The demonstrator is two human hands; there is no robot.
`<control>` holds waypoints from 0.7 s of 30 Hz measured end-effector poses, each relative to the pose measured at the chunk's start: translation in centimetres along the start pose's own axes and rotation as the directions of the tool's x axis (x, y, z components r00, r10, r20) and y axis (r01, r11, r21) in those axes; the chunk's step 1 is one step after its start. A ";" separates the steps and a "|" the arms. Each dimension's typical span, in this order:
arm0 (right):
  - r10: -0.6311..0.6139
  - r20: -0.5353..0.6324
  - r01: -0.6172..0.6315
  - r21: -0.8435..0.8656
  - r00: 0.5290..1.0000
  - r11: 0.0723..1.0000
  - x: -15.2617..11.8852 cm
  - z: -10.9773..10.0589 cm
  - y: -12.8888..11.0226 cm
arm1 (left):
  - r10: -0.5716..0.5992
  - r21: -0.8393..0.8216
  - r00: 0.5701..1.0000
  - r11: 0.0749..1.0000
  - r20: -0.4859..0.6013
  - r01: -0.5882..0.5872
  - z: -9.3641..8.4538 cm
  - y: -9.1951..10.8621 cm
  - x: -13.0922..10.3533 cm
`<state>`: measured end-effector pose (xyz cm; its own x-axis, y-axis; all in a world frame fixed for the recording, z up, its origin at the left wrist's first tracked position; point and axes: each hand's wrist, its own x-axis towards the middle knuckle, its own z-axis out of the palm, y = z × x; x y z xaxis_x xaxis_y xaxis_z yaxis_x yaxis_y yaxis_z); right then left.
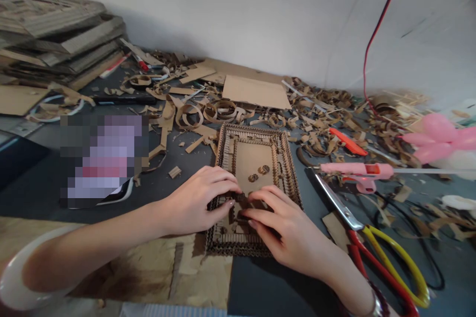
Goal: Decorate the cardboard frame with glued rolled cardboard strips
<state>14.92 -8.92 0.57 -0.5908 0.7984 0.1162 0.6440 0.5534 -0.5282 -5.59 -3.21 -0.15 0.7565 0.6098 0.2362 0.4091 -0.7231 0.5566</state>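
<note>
A rectangular cardboard frame (293,173) with corrugated, ridged borders lies flat on the dark table. Two small rolled cardboard pieces (264,170) rest on its inner panel. My left hand (204,200) reaches over the frame's left side, thumb and fingers bent close together around something small and dark that I cannot make out. From the right, my right hand (280,218) bends over the lower part of the frame, its fingertips near those of my left hand. Whatever sits between the fingertips is mostly hidden in shadow.
Right of the frame are a pink glue gun (357,170) and large scissors (386,257) with red and yellow handles. An orange tool (347,141) lies among cardboard scraps. A phone (107,158) is on the left, stacked cardboard frames (74,34) at the back left.
</note>
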 end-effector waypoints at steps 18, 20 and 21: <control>0.128 -0.124 -0.122 0.056 0.984 0.991 0.4 0.2 1.3 | -0.008 -0.011 1.000 1.000 -0.023 0.008 0.0 0.0 -0.1; 0.132 -0.123 -0.127 0.050 0.984 0.991 0.7 0.3 1.3 | -0.016 -0.012 1.000 1.000 -0.019 0.016 0.0 0.1 0.0; 0.132 -0.118 -0.128 0.039 0.984 0.991 0.8 0.3 1.3 | -0.018 -0.012 1.000 1.000 -0.017 0.018 0.0 0.1 0.0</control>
<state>15.12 -7.68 -0.28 -0.4394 0.8867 0.1437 0.6947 0.4368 -0.5715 -5.54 -3.28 -0.04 0.7405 0.6280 0.2394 0.4164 -0.7083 0.5701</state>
